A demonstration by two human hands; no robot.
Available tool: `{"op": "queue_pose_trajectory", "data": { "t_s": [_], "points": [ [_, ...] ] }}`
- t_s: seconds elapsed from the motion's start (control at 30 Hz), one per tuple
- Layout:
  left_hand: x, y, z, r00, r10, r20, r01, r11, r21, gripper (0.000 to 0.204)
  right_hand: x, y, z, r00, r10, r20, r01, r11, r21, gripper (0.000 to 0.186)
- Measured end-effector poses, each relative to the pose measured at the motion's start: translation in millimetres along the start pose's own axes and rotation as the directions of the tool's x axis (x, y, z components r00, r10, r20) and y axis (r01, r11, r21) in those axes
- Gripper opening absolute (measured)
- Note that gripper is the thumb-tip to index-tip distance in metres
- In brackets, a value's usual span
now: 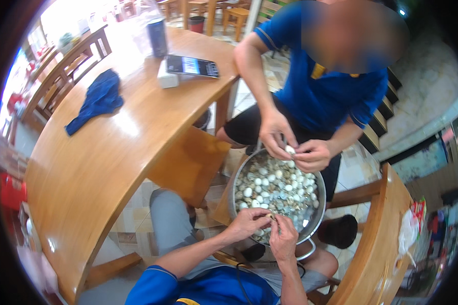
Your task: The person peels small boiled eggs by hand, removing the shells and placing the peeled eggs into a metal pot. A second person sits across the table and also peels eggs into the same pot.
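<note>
Directly over the near part of the metal pot point(323, 207), we pinch a small mottled egg point(271, 217) between the fingertips of our left hand point(249, 224) and right hand point(283, 237), likely so that anything dropped lands inside. The pot, filled with other eggs point(288, 187), stands between us and the co-worker point(331, 96), presumably for equal reach.

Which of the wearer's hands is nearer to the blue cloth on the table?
Left. The left hand is at the pot's near side, well to the right of the cloth; the right hand, beside it, is farther right.
</note>
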State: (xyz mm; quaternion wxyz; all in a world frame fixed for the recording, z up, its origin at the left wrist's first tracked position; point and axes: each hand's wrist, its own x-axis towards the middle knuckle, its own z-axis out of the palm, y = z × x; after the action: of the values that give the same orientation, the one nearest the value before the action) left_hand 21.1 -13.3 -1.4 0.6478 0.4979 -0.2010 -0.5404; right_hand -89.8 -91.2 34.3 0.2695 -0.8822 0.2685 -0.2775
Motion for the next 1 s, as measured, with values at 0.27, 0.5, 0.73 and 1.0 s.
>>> {"op": "queue_pose_trajectory", "data": {
  "t_s": [0.27,0.5,0.73,1.0],
  "points": [
    [-1.8,4.3,2.3,0.976,0.193,-0.102,-0.139,0.909,0.392,0.030,1.0,-6.6,10.4,0.998,-0.068,-0.014,0.064,0.984,-0.168,0.010],
    [-5.0,4.6,3.1,0.951,0.289,-0.113,-0.213,0.873,0.439,0.029,-0.8,-5.5,11.4,0.999,-0.039,0.005,0.039,0.988,-0.147,0.005],
    [-2.1,2.4,3.3,0.962,0.261,-0.076,-0.209,0.889,0.409,0.027,-0.6,-1.0,10.1,0.998,-0.052,0.024,0.055,0.988,-0.143,0.006],
    [-3.2,3.1,0.7,0.973,0.213,-0.086,-0.164,0.907,0.389,0.023,3.3,-5.3,9.3,0.997,-0.068,0.035,0.071,0.991,-0.114,0.008]
  ]
}}
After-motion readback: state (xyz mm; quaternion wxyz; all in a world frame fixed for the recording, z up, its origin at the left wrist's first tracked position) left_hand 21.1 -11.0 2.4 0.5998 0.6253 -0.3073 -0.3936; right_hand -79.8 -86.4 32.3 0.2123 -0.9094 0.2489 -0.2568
